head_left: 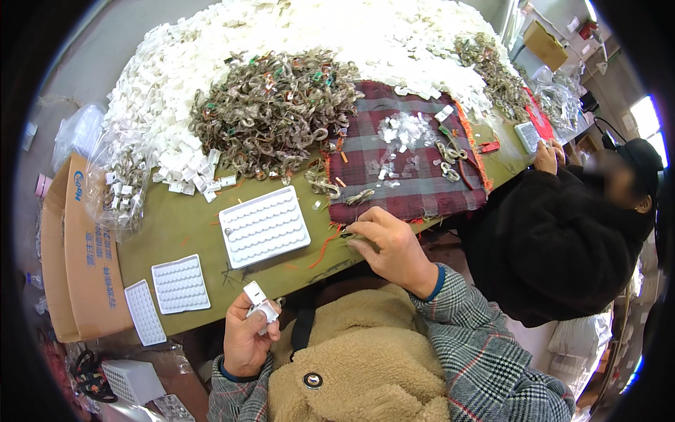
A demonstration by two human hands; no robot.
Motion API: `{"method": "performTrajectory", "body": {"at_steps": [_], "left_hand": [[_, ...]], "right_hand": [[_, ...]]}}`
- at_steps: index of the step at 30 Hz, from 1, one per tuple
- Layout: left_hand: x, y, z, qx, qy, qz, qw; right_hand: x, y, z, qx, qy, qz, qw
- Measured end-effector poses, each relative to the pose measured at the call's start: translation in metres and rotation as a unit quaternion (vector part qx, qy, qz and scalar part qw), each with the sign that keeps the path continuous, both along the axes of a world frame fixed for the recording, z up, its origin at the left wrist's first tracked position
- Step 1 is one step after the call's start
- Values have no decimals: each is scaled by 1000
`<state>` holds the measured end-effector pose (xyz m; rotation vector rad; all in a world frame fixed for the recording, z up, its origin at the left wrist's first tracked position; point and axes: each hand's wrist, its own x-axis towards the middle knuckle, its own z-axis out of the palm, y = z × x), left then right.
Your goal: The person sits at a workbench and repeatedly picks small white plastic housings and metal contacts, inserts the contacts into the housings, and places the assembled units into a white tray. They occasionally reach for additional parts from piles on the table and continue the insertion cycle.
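The left hand pinches a white case between thumb and fingers, just off the near edge of the surface. The right hand has thumb and index finger close together, near a plaid cloth; whether they pinch something, I cannot tell. Beyond the left hand lies 1 large tray, and to its left are 2 smaller trays.
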<state>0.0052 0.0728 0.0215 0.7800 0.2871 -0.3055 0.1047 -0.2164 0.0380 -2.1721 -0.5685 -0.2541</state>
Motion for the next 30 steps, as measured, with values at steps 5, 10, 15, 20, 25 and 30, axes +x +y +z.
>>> {"method": "performTrajectory", "body": {"at_steps": [5, 10, 15, 20, 25, 30], "left_hand": [[1, 0, 3, -8, 17, 0, 1000], [1, 1, 6, -20, 4, -4, 1000], [1, -2, 20, 0, -24, 12, 1000], [-6, -10, 34, 101, -120, 48, 986], [-9, -6, 30, 327, -275, 78, 901], [-10, 0, 24, 366, -329, 55, 869]], "right_hand": [[9, 12, -17, -124, -127, -27, 984], [11, 7, 9, -45, -207, -29, 977], [-16, 24, 45, 209, 37, 124, 969], [-53, 79, 29, 379, 483, 221, 758], [-56, 91, 18, 355, 509, 220, 752], [-52, 84, 17, 329, 593, 209, 705]]}}
